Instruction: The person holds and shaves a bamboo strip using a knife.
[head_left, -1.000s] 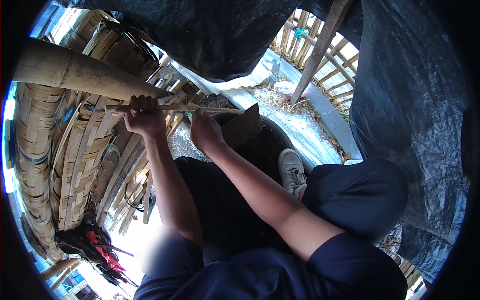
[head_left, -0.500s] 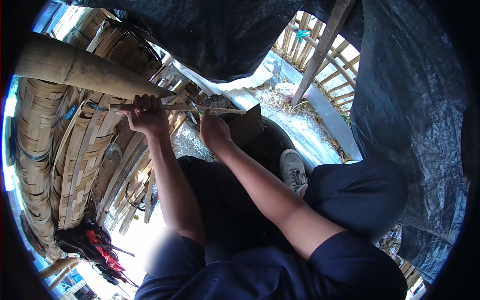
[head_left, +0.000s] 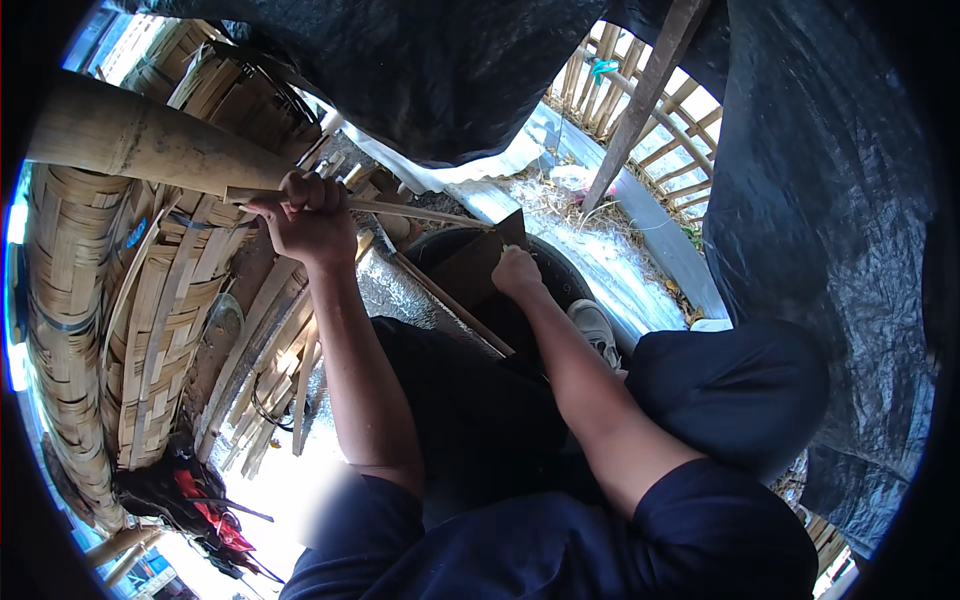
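My left hand (head_left: 312, 220) is closed round one end of a long, thin bamboo strip (head_left: 425, 213), its knuckles up. The strip slants away to the right, its far end close to my right hand (head_left: 517, 272). My right hand is closed on a small knife (head_left: 506, 246), of which only a greenish bit shows now; the blade is hard to make out. Just beyond that hand stands the dark pointed corner of a flat board (head_left: 512, 227). Below both lies a round black tub (head_left: 565, 280).
A thick bamboo pole (head_left: 150, 130) crosses at left above woven bamboo panels (head_left: 90, 300). Split bamboo pieces (head_left: 300, 370) lie beside my left forearm. Black plastic sheeting (head_left: 820, 220) hangs right and overhead. A slanted wooden post (head_left: 645, 100) stands ahead. My shoe (head_left: 592, 325) is beside the tub.
My right hand with the knife has slid right along the strip, away from my left hand, to near the board's corner. My left hand has shifted slightly right, still gripping the strip.
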